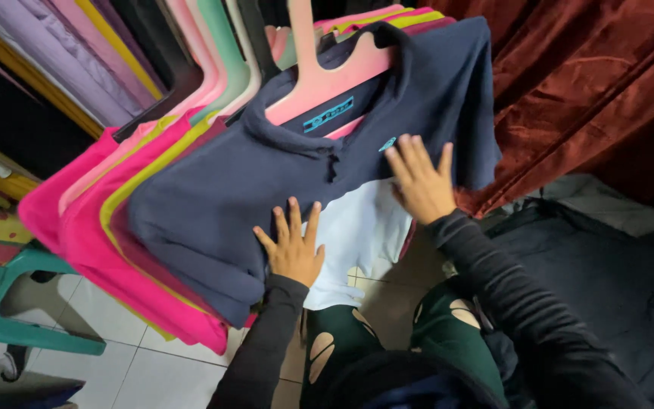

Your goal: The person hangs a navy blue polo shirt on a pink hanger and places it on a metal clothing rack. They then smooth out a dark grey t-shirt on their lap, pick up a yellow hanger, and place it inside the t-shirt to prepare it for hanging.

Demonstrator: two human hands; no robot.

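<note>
A navy polo shirt [266, 182] hangs at the front of a row of shirts, draped over a pink hanger [327, 79] whose flat neck shows through the open collar. Both hands lie on its front with fingers spread and flat, gripping nothing: the left hand [293, 246] presses near the lower hem, the right hand [418, 178] rests higher up, just below the collar at the chest. Held this way, the cloth appears smoothed against the row behind it. A white shirt [357, 235] shows beneath the navy hem, between the two hands. Behind hang pink shirts [77, 220] and one yellow, on more hangers. No box or bin is in view; a green plastic chair [9, 303] stands on the tiled floor [160, 371] at the lower left corner, and a red curtain [592, 83] hangs at the right.
</note>
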